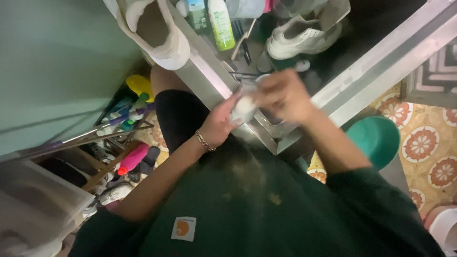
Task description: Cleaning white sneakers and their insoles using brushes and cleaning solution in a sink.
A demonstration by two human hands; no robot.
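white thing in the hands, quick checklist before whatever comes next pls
1. Left hand under the small white object: ok, palm cups it.
2. Right hand on it: cannot tell, blurred by motion.
3. What the white object is: cannot tell, too blurred.
4. Both hands over the metal counter edge: ok.
5. White sneaker apart from the hands: ok, it lies farther back.
6. Green bottle upright: ok, clear of both hands.
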